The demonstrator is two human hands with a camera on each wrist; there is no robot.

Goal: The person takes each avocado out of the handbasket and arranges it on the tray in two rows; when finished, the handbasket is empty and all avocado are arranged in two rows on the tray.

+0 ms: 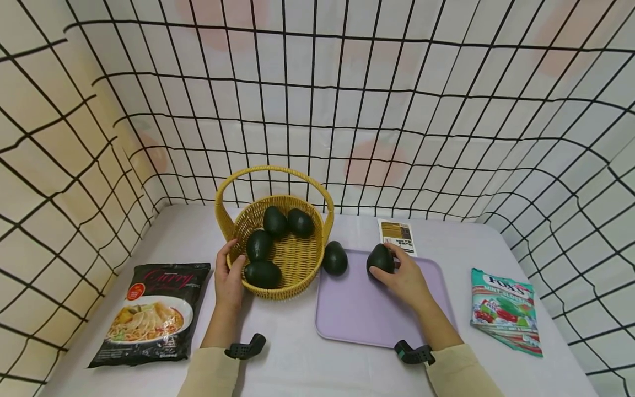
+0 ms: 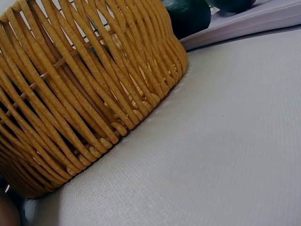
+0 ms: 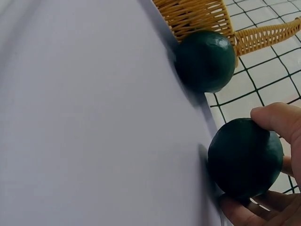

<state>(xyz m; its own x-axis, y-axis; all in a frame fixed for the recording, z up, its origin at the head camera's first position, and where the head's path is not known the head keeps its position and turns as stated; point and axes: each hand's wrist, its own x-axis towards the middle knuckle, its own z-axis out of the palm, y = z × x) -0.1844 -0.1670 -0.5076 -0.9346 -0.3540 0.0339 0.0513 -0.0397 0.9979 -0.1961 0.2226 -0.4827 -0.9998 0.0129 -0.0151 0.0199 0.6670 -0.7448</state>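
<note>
Right hand (image 1: 409,284) grips 1 avocado (image 1: 380,260) above a lilac tray (image 1: 362,317)

Right of centre in the head view, we see the right hand's thumb and fingers curled round the dark green avocado, over the tray's upper part; we cannot tell whether the fruit touches the tray. Just left of it, a 2nd avocado (image 1: 335,258) sits at the tray's upper left corner, beside a yellow wicker basket (image 1: 297,262) with a tall arched handle. The basket, left of centre, holds 4 more avocados (image 1: 275,221). At its left side, the left hand (image 1: 228,281) grips the rim. At lower left we find a black noodle packet (image 1: 151,317); at lower right, a teal sweets bag (image 1: 506,311). A small brown-and-white packet (image 1: 397,236) lies behind the tray, and black grid netting (image 1: 312,86) fills the upper frame
</note>
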